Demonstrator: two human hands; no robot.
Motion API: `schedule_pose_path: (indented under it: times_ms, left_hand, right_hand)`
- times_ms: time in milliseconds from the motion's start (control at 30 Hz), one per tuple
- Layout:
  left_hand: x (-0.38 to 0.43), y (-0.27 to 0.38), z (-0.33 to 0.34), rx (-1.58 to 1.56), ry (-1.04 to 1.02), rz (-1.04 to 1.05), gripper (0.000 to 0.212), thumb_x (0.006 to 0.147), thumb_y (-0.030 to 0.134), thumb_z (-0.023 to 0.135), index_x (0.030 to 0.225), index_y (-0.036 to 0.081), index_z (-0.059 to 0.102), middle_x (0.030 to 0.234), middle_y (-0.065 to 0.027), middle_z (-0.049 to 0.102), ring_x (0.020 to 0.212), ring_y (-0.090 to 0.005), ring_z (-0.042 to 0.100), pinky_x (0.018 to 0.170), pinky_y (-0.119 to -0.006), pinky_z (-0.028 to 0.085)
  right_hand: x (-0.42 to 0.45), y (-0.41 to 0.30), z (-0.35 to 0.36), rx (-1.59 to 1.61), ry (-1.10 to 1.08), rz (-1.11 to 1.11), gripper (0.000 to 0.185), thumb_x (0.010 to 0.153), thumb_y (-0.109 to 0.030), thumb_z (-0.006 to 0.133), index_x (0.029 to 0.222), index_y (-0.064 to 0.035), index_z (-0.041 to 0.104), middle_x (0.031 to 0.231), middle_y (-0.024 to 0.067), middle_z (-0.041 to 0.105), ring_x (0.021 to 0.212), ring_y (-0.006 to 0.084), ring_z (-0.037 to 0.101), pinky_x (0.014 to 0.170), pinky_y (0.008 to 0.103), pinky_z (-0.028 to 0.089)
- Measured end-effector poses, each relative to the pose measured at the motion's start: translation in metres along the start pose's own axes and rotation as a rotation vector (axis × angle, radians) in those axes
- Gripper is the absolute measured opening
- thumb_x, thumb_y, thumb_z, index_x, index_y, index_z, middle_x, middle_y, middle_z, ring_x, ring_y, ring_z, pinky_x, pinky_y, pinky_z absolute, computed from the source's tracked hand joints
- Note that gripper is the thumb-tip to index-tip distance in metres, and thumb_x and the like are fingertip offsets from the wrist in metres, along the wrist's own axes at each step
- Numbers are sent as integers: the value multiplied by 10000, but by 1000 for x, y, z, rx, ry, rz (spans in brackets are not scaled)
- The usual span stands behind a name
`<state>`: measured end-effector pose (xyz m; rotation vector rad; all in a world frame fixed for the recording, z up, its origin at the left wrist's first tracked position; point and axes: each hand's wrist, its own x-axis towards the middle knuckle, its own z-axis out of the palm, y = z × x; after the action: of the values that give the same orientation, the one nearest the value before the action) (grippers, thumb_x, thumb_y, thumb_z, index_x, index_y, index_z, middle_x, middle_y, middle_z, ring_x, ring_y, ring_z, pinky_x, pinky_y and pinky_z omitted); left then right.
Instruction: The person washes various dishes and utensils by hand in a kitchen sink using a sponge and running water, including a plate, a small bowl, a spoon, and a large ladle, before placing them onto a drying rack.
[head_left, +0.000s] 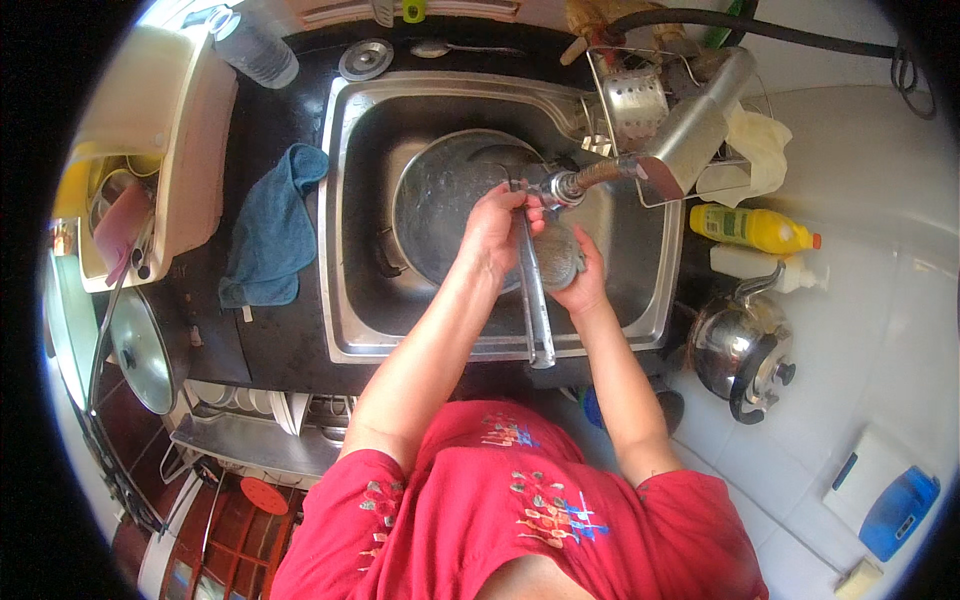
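My left hand (496, 223) is closed around the upper part of a long, narrow metal utensil (534, 300), just beside the faucet head (556, 192). The lower end of this utensil reaches past the sink's front rim. On its other side, my right hand (587, 279) grips a round greyish object (556, 256), perhaps a scrubber or small dish; I cannot tell which. Below both hands a large round metal pan (439, 199) rests in the stainless steel sink (360, 300), partly hidden by my left hand and arm.
Left of the sink lie a blue cloth (274, 232) and a plastic bin (202, 165) with utensils. At the right are a wire rack (637, 199), a yellow bottle (750, 229) and a steel kettle (731, 345). A drain strainer (366, 59) and spoon (435, 49) sit behind the sink.
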<state>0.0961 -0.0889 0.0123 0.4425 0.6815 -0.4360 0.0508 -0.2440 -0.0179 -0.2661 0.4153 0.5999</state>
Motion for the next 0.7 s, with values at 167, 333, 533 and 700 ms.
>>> schedule_pose_path:
  times_ms: [167, 333, 533, 700]
  left_hand:
    - [5, -14, 23, -45, -22, 19, 118, 902, 115, 375, 907, 15, 439, 697, -98, 503, 484, -155, 458, 397, -258, 437]
    - [2, -17, 26, -161, 99, -74, 329, 953, 320, 340, 855, 25, 446, 678, -75, 473, 478, -142, 428, 373, -271, 378]
    - [18, -10, 26, -295, 273, 54, 262, 951, 288, 336, 893, 47, 424, 678, -92, 493, 491, -164, 428, 427, -304, 402]
    - [36, 14, 15, -395, 261, 139, 231, 942, 257, 321, 902, 48, 410, 700, -129, 520, 557, -180, 454, 465, -291, 386]
  right_hand:
    - [-7, -2, -3, 159, -199, 22, 468, 901, -390, 382, 1192, -38, 489, 1171, 111, 553, 1092, 249, 516, 951, 385, 381]
    - [-16, 2, 9, -89, 107, -182, 503, 909, -426, 358, 1233, -46, 424, 1146, 154, 552, 1041, 272, 539, 887, 443, 421]
    - [-42, 8, 18, -121, 153, -40, 574, 891, -498, 381, 1290, -85, 367, 1194, 186, 503, 987, 343, 559, 787, 466, 478]
    - [-46, -5, 21, -162, 155, -70, 551, 892, -478, 398, 1290, -97, 381, 1207, 191, 493, 1034, 358, 537, 821, 495, 470]
